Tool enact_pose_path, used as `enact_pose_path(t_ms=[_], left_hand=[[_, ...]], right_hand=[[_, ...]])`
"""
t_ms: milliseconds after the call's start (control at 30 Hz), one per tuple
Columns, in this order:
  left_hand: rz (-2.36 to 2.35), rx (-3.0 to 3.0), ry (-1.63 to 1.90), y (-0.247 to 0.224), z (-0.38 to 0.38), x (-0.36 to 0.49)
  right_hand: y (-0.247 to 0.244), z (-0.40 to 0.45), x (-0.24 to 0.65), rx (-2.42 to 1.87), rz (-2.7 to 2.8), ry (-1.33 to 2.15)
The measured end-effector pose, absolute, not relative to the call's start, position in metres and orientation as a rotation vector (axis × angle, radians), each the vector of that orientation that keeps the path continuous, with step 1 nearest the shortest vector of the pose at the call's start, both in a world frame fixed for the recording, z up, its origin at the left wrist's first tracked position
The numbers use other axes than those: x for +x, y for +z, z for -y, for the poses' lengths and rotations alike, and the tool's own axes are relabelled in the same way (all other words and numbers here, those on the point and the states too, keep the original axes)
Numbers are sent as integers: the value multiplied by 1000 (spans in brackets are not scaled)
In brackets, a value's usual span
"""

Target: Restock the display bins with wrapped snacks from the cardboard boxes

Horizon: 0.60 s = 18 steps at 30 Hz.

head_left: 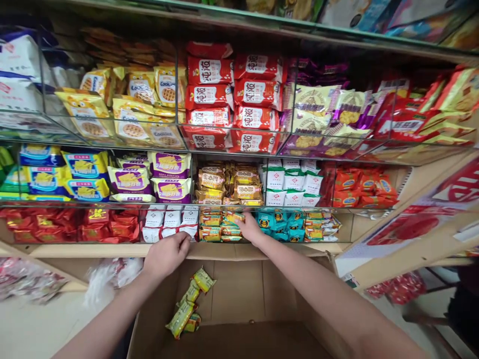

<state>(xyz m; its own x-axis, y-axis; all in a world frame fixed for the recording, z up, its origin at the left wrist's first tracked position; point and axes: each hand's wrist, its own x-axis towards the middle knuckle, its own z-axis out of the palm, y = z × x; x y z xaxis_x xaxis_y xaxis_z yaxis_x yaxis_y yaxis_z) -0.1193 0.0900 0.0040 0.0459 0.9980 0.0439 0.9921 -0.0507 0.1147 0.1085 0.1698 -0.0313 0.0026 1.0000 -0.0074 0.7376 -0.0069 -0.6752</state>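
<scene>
From the head view, here is the left hand, at the front edge of the bottom shelf, just by the near rim of the white packs. Its fingers curl in, pressed together, with no pack showing in them; whether they also grip the box's flap, one cannot tell.

And over to the right hand! It reaches into the bottom row, fingertips at the orange-and-green packs, right where they meet the teal packs. The fingers bend over a pack there, but whether they pinch it, one cannot tell.

Down below both forearms sits the open cardboard box, up against the shelf. Inside, toward its left side, lie a few yellow-green packs in a loose, slanting line, well apart from both hands.

Look along the bottom row: red packs at the left, then the white ones, the orange-and-green ones, the teal ones, and mixed packs to the right. Above them run brown packs and purple-and-cream packs, and higher up, cookie packs beside red-and-white packs.
</scene>
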Motion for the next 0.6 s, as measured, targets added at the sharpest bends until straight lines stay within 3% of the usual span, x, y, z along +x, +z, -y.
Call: enact_pose_path(t_ms=[600], left_hand=[[-2133, 2370, 196, 1, -90, -120]], right_hand=[[-48, -206, 68, -1801, 2149, 304]])
